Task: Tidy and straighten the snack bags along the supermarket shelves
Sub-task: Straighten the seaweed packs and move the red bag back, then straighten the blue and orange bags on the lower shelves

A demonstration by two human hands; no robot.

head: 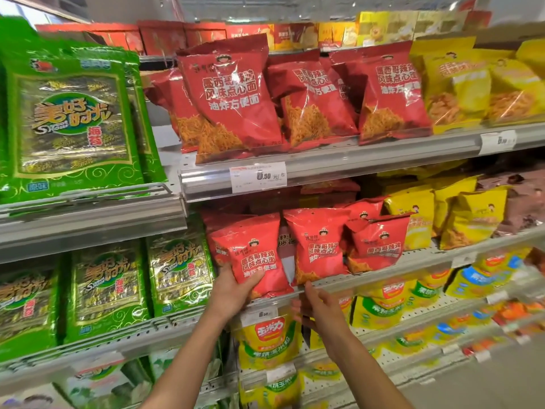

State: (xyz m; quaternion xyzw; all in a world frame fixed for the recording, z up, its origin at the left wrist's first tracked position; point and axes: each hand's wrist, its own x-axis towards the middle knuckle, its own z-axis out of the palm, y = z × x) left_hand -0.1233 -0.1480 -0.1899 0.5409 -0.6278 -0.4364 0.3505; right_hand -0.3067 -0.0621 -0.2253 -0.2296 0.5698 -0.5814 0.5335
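On the middle shelf stands a row of red snack bags. My left hand grips the leftmost red bag by its lower left corner, thumb on the front. That bag stands upright at the shelf's front edge. Just right of it, my right hand hovers below the second red bag with fingers loosely spread, holding nothing. A third red bag leans to the right of those. More red bags stand on the shelf above.
Green seaweed packs fill the shelves on the left. Yellow snack bags sit to the right of the red ones. Below hang yellow-green corn snack bags. A price tag is clipped to the upper shelf rail.
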